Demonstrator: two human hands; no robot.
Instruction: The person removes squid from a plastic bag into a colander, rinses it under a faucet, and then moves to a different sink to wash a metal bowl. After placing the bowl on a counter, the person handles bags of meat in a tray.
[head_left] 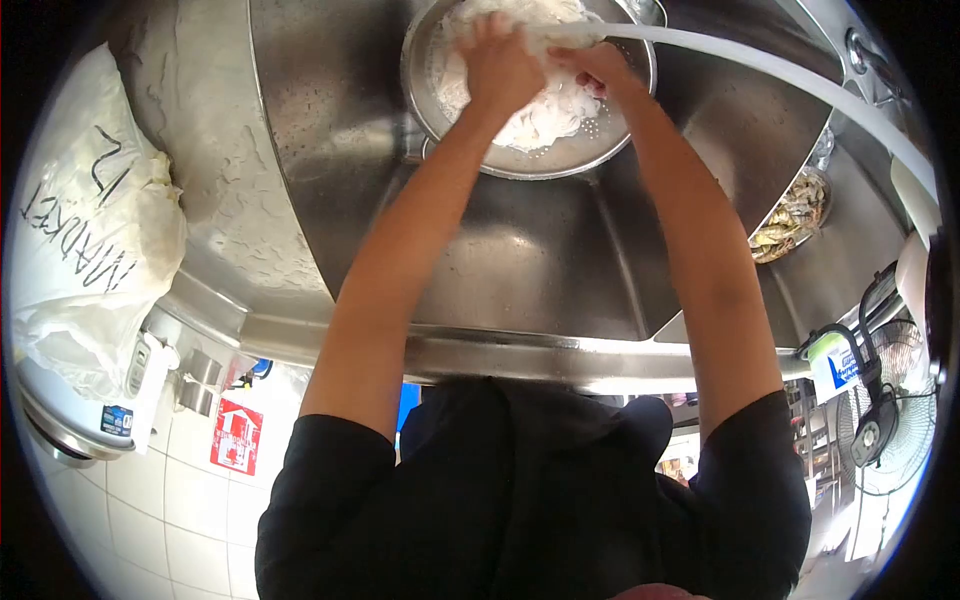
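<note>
A round metal colander [545,170] with a perforated bottom stands in the steel sink and holds a heap of white, noodle-like strands [545,120]. Over the left part of the heap, my left hand [500,62] is spread with its fingers apart and touches the strands. At the right part, my right hand [597,68] has its fingers bent beside the end of a pale hose [720,45]; what they hold, if anything, cannot be made out. The hose runs from the right edge over the colander.
A white plastic bag [90,230] with black writing lies on the wet steel counter [225,190] at left. In the right basin sits a bowl of shellfish-like pieces [795,215]. A fan [885,430] stands at the lower right.
</note>
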